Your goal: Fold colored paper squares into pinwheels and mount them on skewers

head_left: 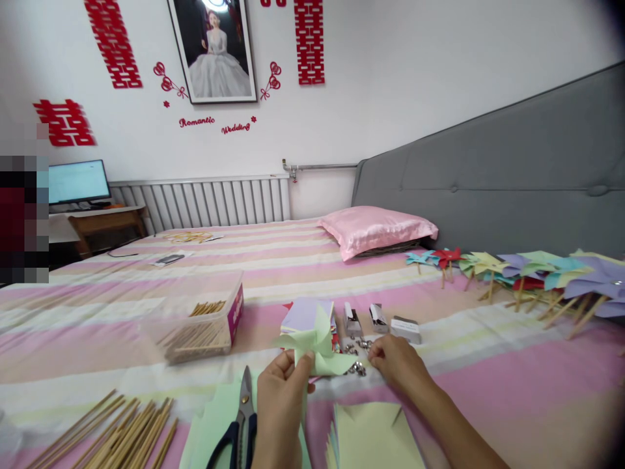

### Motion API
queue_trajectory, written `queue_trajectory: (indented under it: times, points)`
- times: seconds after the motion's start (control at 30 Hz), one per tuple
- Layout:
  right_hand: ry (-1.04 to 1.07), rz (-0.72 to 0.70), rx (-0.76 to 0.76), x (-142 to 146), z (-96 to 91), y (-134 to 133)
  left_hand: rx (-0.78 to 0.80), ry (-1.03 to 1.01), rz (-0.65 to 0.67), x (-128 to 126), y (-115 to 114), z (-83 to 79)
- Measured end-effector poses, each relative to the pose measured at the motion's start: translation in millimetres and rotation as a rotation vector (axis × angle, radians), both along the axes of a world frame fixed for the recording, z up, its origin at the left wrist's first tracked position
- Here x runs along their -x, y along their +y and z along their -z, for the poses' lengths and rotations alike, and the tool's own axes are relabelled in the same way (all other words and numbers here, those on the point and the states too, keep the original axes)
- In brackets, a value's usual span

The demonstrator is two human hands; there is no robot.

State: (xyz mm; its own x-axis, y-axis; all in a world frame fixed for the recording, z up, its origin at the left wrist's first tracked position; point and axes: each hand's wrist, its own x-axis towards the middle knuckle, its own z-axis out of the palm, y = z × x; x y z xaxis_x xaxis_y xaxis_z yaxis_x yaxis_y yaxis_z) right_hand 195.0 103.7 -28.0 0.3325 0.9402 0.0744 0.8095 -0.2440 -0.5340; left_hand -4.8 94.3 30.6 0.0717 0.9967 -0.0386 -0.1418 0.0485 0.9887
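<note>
The left hand (283,394) gripped a pale green pinwheel (325,352) between thumb and fingers, above the bed (517,397), in front of a stack of coloured paper (303,316). Just to the right, the right hand (398,358) was down beside a scatter of small metal fasteners (359,369), its fingers curled; I cannot tell whether they held one. On its far side stood small boxes (378,318). Near the left hand lay scissors (243,417) on green paper sheets (208,413), with loose wooden sticks (131,436) farther left and a clear plastic box (236,309) of sticks beyond them. Yellowish paper (378,433) lay at the near side, between the forearms. At far right, many coloured pinwheels (532,270) lay grouped below the grey headboard (512,156).
</note>
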Motion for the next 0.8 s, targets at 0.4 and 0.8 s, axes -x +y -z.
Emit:
queue_trajectory:
  times: [0.4,0.8]
  points:
    - [0.089,-0.061,-0.012,-0.9,7.6,3.2,-0.002,0.002,0.005,0.2,1.1,1.4]
    - [0.053,0.019,0.009,-0.6,-1.2,0.7,0.000,0.015,0.002,2.2,-0.3,1.4]
